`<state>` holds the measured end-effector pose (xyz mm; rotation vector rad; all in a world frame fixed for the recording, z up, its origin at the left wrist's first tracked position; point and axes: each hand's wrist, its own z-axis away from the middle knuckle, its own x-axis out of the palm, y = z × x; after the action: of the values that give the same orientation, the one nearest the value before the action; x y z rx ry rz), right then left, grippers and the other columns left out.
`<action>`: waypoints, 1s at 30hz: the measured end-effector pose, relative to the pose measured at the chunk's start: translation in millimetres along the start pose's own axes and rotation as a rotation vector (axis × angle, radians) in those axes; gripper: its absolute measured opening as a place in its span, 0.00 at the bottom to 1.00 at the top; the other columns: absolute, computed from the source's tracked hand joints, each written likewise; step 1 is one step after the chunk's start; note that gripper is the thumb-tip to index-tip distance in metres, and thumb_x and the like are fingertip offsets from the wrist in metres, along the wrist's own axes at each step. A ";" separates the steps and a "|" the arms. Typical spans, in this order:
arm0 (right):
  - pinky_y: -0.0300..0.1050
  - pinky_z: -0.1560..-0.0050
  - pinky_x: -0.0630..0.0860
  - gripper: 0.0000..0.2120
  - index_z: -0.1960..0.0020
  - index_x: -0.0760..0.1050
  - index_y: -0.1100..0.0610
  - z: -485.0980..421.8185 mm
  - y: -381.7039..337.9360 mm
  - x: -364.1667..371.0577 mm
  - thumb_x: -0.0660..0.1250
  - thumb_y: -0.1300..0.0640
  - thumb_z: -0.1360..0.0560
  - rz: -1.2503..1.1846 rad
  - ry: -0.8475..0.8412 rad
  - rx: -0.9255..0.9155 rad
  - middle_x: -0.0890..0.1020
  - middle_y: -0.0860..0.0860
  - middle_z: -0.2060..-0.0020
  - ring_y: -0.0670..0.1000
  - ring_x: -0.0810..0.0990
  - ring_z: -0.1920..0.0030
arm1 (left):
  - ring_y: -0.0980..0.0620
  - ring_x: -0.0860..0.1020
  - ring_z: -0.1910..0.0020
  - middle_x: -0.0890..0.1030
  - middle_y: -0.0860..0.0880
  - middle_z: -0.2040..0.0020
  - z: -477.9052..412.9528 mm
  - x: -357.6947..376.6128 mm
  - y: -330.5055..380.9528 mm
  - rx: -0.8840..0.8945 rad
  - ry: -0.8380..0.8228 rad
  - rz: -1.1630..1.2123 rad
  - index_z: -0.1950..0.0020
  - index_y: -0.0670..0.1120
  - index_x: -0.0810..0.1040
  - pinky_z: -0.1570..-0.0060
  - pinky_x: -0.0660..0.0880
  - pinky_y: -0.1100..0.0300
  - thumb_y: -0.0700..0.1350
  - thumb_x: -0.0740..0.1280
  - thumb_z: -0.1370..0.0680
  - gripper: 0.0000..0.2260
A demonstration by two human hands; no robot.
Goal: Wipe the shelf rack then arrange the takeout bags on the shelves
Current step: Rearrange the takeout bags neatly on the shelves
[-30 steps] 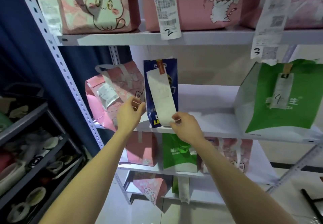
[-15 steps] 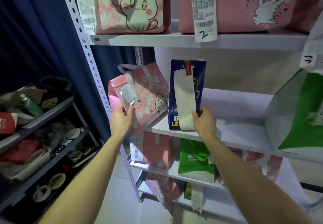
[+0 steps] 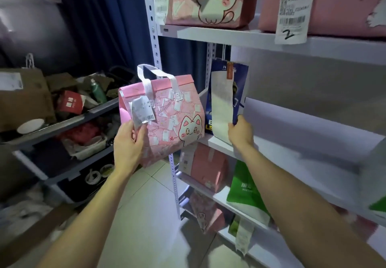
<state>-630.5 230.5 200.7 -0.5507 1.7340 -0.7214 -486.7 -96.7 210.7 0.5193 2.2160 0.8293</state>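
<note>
My left hand (image 3: 128,144) grips a pink cat-print takeout bag (image 3: 173,117) by its left side, with a receipt under my thumb. The bag hangs in the air in front of the rack's left post, off the middle shelf (image 3: 292,148). My right hand (image 3: 240,131) holds the lower right edge of a blue takeout bag (image 3: 240,83) with a long white receipt. That bag stands upright at the left end of the middle shelf.
Pink cat bags (image 3: 208,0) with receipts fill the top shelf. Pink and green bags (image 3: 244,188) sit on the lower shelves. A dark cart (image 3: 69,121) full of clutter stands to the left. The perforated rack post (image 3: 154,44) rises just behind the held bag.
My left hand has pulled the pink cat bag left and out off the middle shelf. The view has swung left. My right hand stays on the blue bag.
</note>
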 end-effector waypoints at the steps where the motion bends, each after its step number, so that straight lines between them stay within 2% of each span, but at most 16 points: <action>1: 0.54 0.45 0.81 0.11 0.36 0.76 0.59 -0.7 -4.0 2.7 0.66 0.56 0.16 0.006 -0.048 -0.006 0.84 0.59 0.40 0.64 0.83 0.43 | 0.48 0.76 0.53 0.77 0.50 0.53 7.4 -7.3 -2.5 -0.014 0.017 -0.018 0.52 0.51 0.75 0.53 0.78 0.42 0.55 0.65 0.13 0.12; 5: 0.60 0.37 0.80 0.17 0.32 0.74 0.60 8.8 -4.0 4.4 0.67 0.52 0.17 0.034 -0.167 -0.018 0.82 0.60 0.37 0.64 0.81 0.39 | 0.49 0.78 0.45 0.79 0.51 0.44 37.3 -31.2 -8.6 -0.079 0.053 -0.068 0.39 0.48 0.81 0.45 0.80 0.41 0.54 0.66 0.13 0.11; 7: 0.60 0.37 0.79 0.19 0.31 0.73 0.60 21.4 2.6 3.1 0.67 0.51 0.18 0.035 -0.187 -0.010 0.81 0.60 0.37 0.65 0.80 0.38 | 0.47 0.79 0.47 0.80 0.51 0.47 52.9 -42.3 -11.3 -0.115 0.065 -0.066 0.41 0.49 0.81 0.48 0.80 0.40 0.56 0.67 0.13 0.12; 9: 0.57 0.40 0.80 0.17 0.33 0.74 0.60 39.0 8.4 1.0 0.67 0.51 0.17 0.025 -0.089 -0.004 0.82 0.59 0.38 0.63 0.81 0.39 | 0.43 0.79 0.52 0.80 0.49 0.52 69.4 -51.0 -13.0 -0.171 0.077 -0.069 0.46 0.48 0.79 0.53 0.81 0.37 0.60 0.67 0.14 0.15; 11: 0.52 0.46 0.82 0.12 0.39 0.77 0.57 62.9 12.6 1.1 0.67 0.50 0.17 -0.029 0.063 -0.066 0.83 0.55 0.44 0.58 0.82 0.45 | 0.42 0.81 0.54 0.82 0.48 0.52 86.7 -57.2 -16.0 -0.228 0.074 -0.058 0.45 0.49 0.79 0.54 0.82 0.36 0.60 0.67 0.14 0.14; 12: 0.50 0.49 0.82 0.10 0.43 0.78 0.55 77.3 12.9 3.1 0.67 0.49 0.17 -0.064 0.074 -0.109 0.83 0.52 0.48 0.55 0.83 0.48 | 0.44 0.82 0.54 0.83 0.49 0.52 95.5 -59.6 -17.2 -0.256 0.065 -0.043 0.44 0.51 0.80 0.54 0.83 0.37 0.59 0.67 0.14 0.12; 14: 0.48 0.48 0.83 0.13 0.45 0.80 0.52 106.0 12.3 10.9 0.67 0.43 0.18 -0.158 -0.087 -0.126 0.84 0.47 0.52 0.52 0.84 0.51 | 0.48 0.85 0.54 0.86 0.52 0.52 111.8 -61.6 -17.5 -0.315 0.036 0.010 0.41 0.56 0.81 0.54 0.85 0.39 0.58 0.67 0.15 0.08; 17: 0.52 0.41 0.82 0.25 0.40 0.81 0.51 153.4 10.9 17.8 0.68 0.31 0.22 -0.301 -0.510 0.026 0.84 0.43 0.49 0.50 0.84 0.46 | 0.52 0.87 0.52 0.87 0.56 0.50 133.1 -58.1 -16.1 -0.377 -0.053 0.111 0.41 0.59 0.82 0.52 0.86 0.42 0.55 0.69 0.16 0.06; 19: 0.50 0.45 0.84 0.18 0.45 0.83 0.44 184.1 20.8 21.3 0.70 0.31 0.23 -0.382 -0.653 0.041 0.88 0.40 0.53 0.47 0.87 0.50 | 0.53 0.87 0.52 0.88 0.57 0.49 145.2 -54.6 -17.2 -0.435 -0.110 0.162 0.44 0.58 0.83 0.52 0.86 0.42 0.54 0.69 0.18 0.05; 20: 0.48 0.48 0.85 0.12 0.47 0.83 0.41 198.5 28.7 22.8 0.73 0.35 0.23 -0.391 -0.666 0.045 0.88 0.40 0.54 0.44 0.88 0.52 | 0.52 0.87 0.51 0.88 0.56 0.49 151.2 -53.3 -18.6 -0.471 -0.134 0.188 0.45 0.57 0.83 0.52 0.87 0.41 0.54 0.69 0.19 0.05; 21: 0.47 0.50 0.85 0.08 0.47 0.82 0.42 212.4 38.3 25.1 0.76 0.41 0.23 -0.417 -0.657 0.079 0.89 0.41 0.52 0.43 0.88 0.54 | 0.50 0.87 0.51 0.88 0.55 0.49 157.4 -52.5 -20.8 -0.505 -0.158 0.205 0.46 0.55 0.83 0.52 0.86 0.41 0.54 0.70 0.20 0.06; 23: 0.50 0.49 0.86 0.12 0.43 0.80 0.49 238.3 57.9 30.3 0.78 0.53 0.24 -0.457 -0.592 0.204 0.88 0.47 0.48 0.47 0.87 0.52 | 0.48 0.87 0.53 0.88 0.53 0.52 171.4 -48.4 -27.3 -0.532 -0.209 0.219 0.49 0.53 0.82 0.56 0.84 0.43 0.54 0.71 0.21 0.07; 26: 0.53 0.45 0.84 0.10 0.46 0.77 0.52 278.5 87.8 31.2 0.76 0.56 0.23 -0.336 -0.443 0.329 0.85 0.48 0.51 0.52 0.85 0.49 | 0.51 0.87 0.58 0.88 0.56 0.56 199.8 -34.5 -38.4 -0.533 -0.320 0.186 0.54 0.52 0.82 0.67 0.80 0.54 0.54 0.72 0.22 0.06; 27: 0.55 0.44 0.83 0.09 0.46 0.77 0.53 293.0 99.6 30.9 0.75 0.55 0.22 -0.293 -0.381 0.355 0.85 0.49 0.51 0.54 0.84 0.48 | 0.50 0.88 0.58 0.88 0.56 0.57 211.0 -27.6 -42.7 -0.544 -0.372 0.155 0.54 0.51 0.83 0.67 0.82 0.51 0.55 0.74 0.22 0.08; 29: 0.55 0.47 0.82 0.06 0.48 0.76 0.53 325.2 123.8 27.2 0.72 0.55 0.20 -0.238 -0.259 0.418 0.85 0.50 0.53 0.55 0.84 0.50 | 0.42 0.88 0.55 0.88 0.50 0.58 236.0 -10.3 -51.9 -0.565 -0.480 0.122 0.54 0.45 0.83 0.60 0.85 0.41 0.56 0.75 0.24 0.14; 30: 0.55 0.50 0.82 0.05 0.50 0.75 0.52 341.8 136.2 23.8 0.71 0.54 0.19 -0.223 -0.205 0.454 0.85 0.50 0.55 0.55 0.84 0.52 | 0.40 0.88 0.55 0.88 0.49 0.59 249.8 -1.1 -55.7 -0.555 -0.526 0.106 0.55 0.44 0.82 0.59 0.84 0.40 0.57 0.76 0.24 0.16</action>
<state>-307.8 245.4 22.9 -0.4848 1.2756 -1.1387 -309.9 -35.4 36.2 0.5069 1.4143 1.1565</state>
